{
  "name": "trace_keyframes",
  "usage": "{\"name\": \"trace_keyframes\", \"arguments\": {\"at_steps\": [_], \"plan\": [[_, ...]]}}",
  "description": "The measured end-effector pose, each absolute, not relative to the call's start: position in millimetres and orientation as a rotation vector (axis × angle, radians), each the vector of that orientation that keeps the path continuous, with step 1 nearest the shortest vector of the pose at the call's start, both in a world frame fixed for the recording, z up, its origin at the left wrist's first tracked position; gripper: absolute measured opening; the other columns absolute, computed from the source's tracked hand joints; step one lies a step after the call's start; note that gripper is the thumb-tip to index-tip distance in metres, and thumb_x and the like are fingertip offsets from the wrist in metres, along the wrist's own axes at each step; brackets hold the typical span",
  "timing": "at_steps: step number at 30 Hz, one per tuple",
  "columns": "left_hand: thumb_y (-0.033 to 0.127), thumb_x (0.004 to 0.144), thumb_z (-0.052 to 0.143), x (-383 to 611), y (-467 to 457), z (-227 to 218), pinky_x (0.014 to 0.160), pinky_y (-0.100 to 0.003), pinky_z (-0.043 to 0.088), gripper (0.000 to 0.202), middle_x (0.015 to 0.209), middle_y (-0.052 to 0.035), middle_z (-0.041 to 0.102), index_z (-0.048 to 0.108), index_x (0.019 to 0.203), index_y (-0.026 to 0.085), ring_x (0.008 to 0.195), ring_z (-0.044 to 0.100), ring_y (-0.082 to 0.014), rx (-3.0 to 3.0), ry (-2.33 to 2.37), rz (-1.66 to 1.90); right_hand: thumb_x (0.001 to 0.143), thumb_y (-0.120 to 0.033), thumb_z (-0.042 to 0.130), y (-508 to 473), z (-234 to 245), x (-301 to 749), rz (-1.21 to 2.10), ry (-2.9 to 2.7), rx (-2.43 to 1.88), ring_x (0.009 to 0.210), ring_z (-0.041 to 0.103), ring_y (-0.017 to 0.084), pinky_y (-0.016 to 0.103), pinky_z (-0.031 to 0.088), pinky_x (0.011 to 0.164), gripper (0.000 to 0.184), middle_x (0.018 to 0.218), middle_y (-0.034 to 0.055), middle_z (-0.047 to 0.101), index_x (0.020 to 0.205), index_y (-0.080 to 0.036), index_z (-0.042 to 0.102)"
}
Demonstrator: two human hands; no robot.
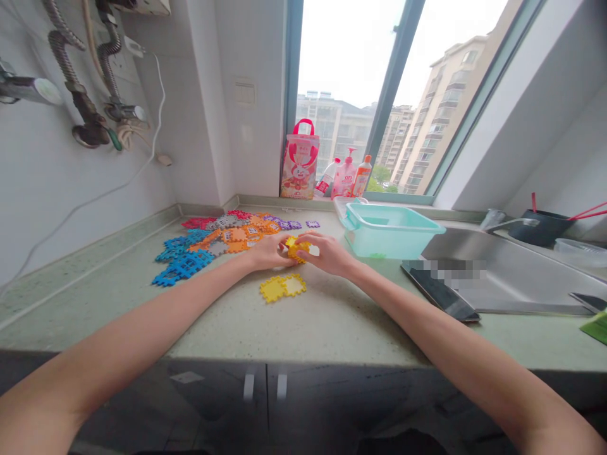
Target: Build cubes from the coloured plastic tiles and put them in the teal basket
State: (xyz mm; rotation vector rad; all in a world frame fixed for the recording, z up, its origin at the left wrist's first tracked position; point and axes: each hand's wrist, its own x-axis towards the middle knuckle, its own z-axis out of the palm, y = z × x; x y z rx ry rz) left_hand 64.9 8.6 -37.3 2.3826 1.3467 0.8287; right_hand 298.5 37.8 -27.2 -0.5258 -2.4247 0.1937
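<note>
Yellow notched pieces (298, 253) are pinched between both hands (332, 255), fingers curled nearly closed, over the counter (341, 322).

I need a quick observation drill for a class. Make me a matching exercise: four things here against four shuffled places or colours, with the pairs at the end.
Column one
1. Pieces between left hand and right hand
2. Plastic tub
3. Pump bottle
4. Pot

Column two
A. Pink, in front of the window
B. Black, at the far side of the sink
C. Yellow, with toothed edges
D. Turquoise, left of the sink

Pairs: 1-C, 2-D, 3-A, 4-B
</note>
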Motion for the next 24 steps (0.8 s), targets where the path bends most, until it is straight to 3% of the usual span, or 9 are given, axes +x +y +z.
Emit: {"name": "trace_keyframes", "arguments": {"at_steps": [8, 12, 15, 21, 24], "plan": [[0.053, 0.075, 0.08, 62.9, 11.0, -42.7, 0.076, -0.029, 0.05, 0.061, 0.103, -0.0022, 0.074, 0.066, 0.125, 0.022, 0.087, 0.067, -0.0195, 2.343, 1.342, 0.87, 0.098, -0.029, 0.067, 22.7, -21.4, 306.3, 0.059, -2.327, -0.35, 0.119, 0.067, 0.027, 0.048, 0.052, 0.104, 0.026, 0.13, 0.0113, 0.071, 0.124, -0.026, 0.071], [0.053, 0.071, 0.083, 62.5, 10.1, -42.8, 0.076, -0.03, 0.05, 0.065, 0.107, -0.0048, 0.074, 0.067, 0.124, 0.02, 0.087, 0.066, -0.0205, 2.301, 1.317, 0.902, 0.094, -0.034, 0.073, -1.5, -12.8, 309.9, 0.158, -2.563, -0.138, 0.098, 0.071, 0.023, 0.04, 0.056, 0.093, 0.021, 0.107, 0.0075, 0.077, 0.113, -0.025, 0.076], [0.055, 0.069, 0.085, 62.6, 8.9, -41.5, 0.074, -0.03, 0.051, 0.07, 0.102, -0.005, 0.073, 0.066, 0.125, 0.018, 0.085, 0.066, -0.0209, 2.281, 1.335, 0.898, 0.09, -0.04, 0.079, -9.9, -13.8, 309.4, 0.303, -2.75, -0.095, 0.103, 0.072, 0.024, 0.038, 0.055, 0.096, 0.024, 0.114, 0.0077, 0.077, 0.108, -0.024, 0.078], [0.051, 0.07, 0.085, 59.0, 13.4, -46.0, 0.078, -0.03, 0.053, 0.07, 0.107, -0.0059, 0.074, 0.067, 0.129, 0.019, 0.09, 0.068, -0.0216, 2.294, 1.322, 0.9, 0.088, -0.024, 0.077, -7.3, -12.2, 311.6, 0.487, -2.784, -0.214, 0.106, 0.072, 0.022, 0.036, 0.053, 0.1, 0.009, 0.116, 0.0049, 0.077, 0.097, -0.024, 0.079], [0.05, 0.07, 0.086, 56.5, 17.5, -51.1, 0.08, -0.03, 0.054, 0.071, 0.11, -0.0061, 0.074, 0.066, 0.132, 0.02, 0.093, 0.069, -0.022, 2.294, 1.323, 0.914, 0.085, -0.021, 0.076, -4.8, -7.3, 318.5, 0.518, -2.817, -0.312, 0.089, 0.072, 0.018, 0.03, 0.055, 0.085, 0.014, 0.105, 0.0033, 0.078, 0.098, -0.023, 0.079]]}}
